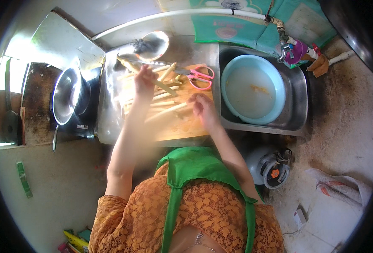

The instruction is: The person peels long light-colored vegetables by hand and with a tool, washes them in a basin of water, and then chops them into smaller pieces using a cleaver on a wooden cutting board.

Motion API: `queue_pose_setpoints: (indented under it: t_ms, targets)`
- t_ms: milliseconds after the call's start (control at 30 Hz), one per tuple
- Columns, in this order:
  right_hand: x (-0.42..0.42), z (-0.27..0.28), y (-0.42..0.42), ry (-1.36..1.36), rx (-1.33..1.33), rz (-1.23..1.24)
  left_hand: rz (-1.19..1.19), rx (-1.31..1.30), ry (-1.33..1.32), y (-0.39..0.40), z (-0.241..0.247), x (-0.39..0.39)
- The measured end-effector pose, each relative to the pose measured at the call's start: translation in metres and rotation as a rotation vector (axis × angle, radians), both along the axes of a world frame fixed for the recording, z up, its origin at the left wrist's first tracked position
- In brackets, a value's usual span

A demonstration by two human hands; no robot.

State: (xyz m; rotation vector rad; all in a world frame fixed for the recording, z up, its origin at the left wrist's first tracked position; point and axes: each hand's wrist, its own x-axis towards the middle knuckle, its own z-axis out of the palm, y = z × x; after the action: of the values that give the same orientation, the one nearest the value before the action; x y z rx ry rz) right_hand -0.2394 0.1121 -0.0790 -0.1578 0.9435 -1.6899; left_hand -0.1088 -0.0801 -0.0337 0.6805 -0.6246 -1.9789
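My left hand (144,81) is closed around a long pale stalk (166,88), which looks like a thin bamboo shoot. The stalk slants from upper left to lower right through the fist. My right hand (202,107) has bent fingers at the tip of another pale stalk (170,110); whether they pinch it, I cannot tell. Beneath both hands lies a wooden cutting board (186,129) with several similar stalks (162,103) on it. Pink-handled scissors (200,77) rest at the board's far right, blades pointing left. Glare blurs the board's left part.
A light-blue basin (282,104) of cloudy water, with yellowish scraps floating, stands in the steel sink (297,95) at right. A tap (282,54) overhangs the sink's far corner. On the left is a metal wok (67,95). Behind the board lies a shiny round bowl or lid (156,46).
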Motion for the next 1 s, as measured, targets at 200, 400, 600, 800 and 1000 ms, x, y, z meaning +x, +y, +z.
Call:
queue_pose_setpoints:
  t_ms: [200, 400, 600, 800, 1000]
  targets:
    - [0.012, 0.003, -0.015, 0.276, -0.089, 0.117, -0.016, 0.016, 0.001, 0.014, 0.008, -0.014]
    - [0.02, -0.003, -0.02, 0.576, -0.071, 0.054, 0.0, 0.038, -0.032, 0.014, 0.006, -0.018]
    - [0.019, -0.01, -0.022, 0.977, -0.088, -0.089, 0.01, 0.001, -0.103, 0.02, 0.008, -0.02]
    - [0.02, -0.011, -0.019, 1.048, -0.038, -0.115, 0.055, 0.002, -0.098, 0.018, -0.002, -0.013]
    - [0.02, -0.018, -0.013, 0.798, -0.044, -0.063, 0.114, 0.048, -0.079, 0.015, 0.0, -0.009]
